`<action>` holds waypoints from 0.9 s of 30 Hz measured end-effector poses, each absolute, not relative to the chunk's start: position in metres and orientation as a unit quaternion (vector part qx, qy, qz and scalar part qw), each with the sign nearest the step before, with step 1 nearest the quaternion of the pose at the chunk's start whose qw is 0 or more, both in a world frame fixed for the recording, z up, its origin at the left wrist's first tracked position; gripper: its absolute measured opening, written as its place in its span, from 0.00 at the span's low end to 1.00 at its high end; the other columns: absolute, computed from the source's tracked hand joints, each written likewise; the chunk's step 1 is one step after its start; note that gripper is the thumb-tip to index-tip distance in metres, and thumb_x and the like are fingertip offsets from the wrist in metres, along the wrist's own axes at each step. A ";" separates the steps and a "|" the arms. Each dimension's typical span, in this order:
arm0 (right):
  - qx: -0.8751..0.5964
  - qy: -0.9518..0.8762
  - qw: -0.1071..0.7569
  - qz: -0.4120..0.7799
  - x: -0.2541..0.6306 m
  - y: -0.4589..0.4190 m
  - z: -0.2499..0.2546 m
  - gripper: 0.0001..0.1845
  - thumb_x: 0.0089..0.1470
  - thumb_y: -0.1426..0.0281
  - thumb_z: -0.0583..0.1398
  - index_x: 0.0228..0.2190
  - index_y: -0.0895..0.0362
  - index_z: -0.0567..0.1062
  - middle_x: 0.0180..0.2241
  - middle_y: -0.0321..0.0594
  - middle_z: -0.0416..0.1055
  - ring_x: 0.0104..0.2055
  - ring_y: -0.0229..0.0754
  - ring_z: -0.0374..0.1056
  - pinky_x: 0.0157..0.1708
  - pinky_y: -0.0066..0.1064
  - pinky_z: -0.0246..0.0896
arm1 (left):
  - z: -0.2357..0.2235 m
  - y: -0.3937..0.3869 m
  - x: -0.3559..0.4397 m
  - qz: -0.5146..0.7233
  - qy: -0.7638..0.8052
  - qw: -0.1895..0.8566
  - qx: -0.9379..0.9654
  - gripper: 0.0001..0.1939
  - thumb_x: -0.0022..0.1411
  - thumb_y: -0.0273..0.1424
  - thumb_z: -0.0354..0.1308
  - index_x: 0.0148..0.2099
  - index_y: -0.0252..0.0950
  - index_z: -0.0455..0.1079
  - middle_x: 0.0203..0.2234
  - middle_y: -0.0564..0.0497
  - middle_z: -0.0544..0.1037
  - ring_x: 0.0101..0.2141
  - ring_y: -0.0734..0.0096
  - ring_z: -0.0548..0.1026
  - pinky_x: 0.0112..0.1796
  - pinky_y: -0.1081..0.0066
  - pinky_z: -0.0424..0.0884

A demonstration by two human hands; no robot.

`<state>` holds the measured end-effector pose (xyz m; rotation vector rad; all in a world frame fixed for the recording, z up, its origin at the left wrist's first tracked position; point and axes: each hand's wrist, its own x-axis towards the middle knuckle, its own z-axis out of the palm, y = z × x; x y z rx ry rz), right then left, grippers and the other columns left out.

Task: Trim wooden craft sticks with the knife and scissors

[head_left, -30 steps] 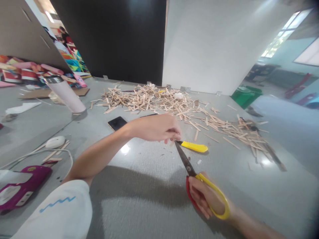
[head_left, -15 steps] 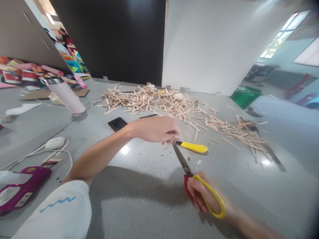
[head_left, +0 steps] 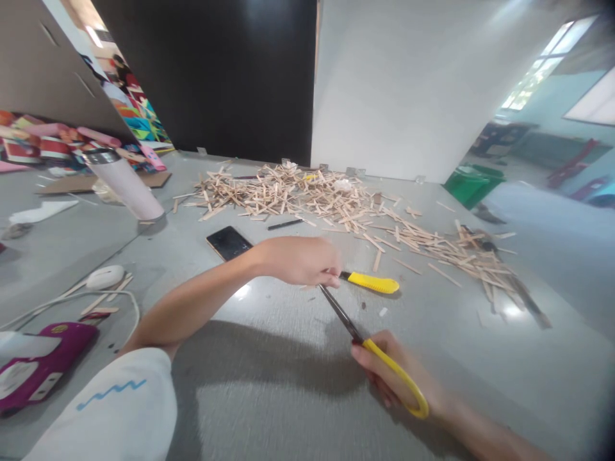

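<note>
My right hand (head_left: 396, 378) grips the yellow and red handles of a pair of scissors (head_left: 355, 333), whose dark blades point up and left toward my left hand (head_left: 300, 259). My left hand is closed in a pinch just above the grey table (head_left: 288, 384), right at the blade tips; what it pinches is too small to make out. A yellow utility knife (head_left: 372, 282) lies on the table just beyond my left hand. A wide heap of wooden sticks (head_left: 307, 192) is spread across the far part of the table.
A black phone (head_left: 228, 242) lies left of my left hand, and a dark pen (head_left: 284, 224) beyond it. A white tumbler (head_left: 127, 182) stands at the left. A white mouse-like object (head_left: 103, 276) with a cord and a magenta device (head_left: 36, 365) sit near left. A green bin (head_left: 473, 182) is at far right.
Both hands have shifted slightly left and lower. The scissor blades have tilted flatter and look more closed, with the tips still at my left hand's pinch.
</note>
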<state>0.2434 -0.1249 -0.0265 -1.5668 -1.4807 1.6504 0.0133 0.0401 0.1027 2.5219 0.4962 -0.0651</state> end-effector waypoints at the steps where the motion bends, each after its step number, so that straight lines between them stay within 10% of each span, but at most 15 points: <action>1: -0.566 -0.536 0.207 0.591 0.243 -0.125 -0.025 0.40 0.60 0.32 0.62 0.21 0.52 0.60 0.17 0.25 0.53 0.15 0.30 0.55 0.14 0.21 0.52 | 0.102 0.040 0.014 -0.024 0.184 0.279 0.942 0.25 0.74 0.29 0.59 0.23 0.38 0.57 0.16 0.57 0.62 0.20 0.74 0.58 0.27 0.66 0.54; 10: -0.524 -0.526 0.251 0.621 0.242 -0.127 -0.030 0.39 0.63 0.35 0.63 0.18 0.51 0.61 0.12 0.25 0.54 0.11 0.29 0.51 0.11 0.21 0.48 | 0.106 0.040 0.013 -0.012 0.162 0.286 0.944 0.24 0.72 0.30 0.57 0.23 0.39 0.55 0.16 0.57 0.59 0.21 0.73 0.57 0.27 0.66 0.54; 19: -0.422 -0.418 0.283 0.753 0.248 -0.121 -0.048 0.38 0.61 0.35 0.60 0.16 0.51 0.64 0.06 0.24 0.51 0.06 0.31 0.46 0.06 0.21 0.46 | 0.121 0.044 0.000 0.105 0.258 0.274 0.921 0.19 0.77 0.33 0.56 0.31 0.35 0.75 0.26 0.50 0.82 0.26 0.73 0.80 0.30 0.73 0.67; 27: -0.418 -0.426 0.329 0.732 0.246 -0.123 -0.048 0.39 0.60 0.34 0.61 0.16 0.51 0.64 0.07 0.26 0.53 0.06 0.31 0.47 0.07 0.21 0.50 | 0.139 0.052 -0.009 0.250 0.272 0.385 0.846 0.15 0.77 0.34 0.61 0.38 0.33 0.81 0.27 0.47 0.84 0.23 0.76 0.79 0.23 0.78 0.71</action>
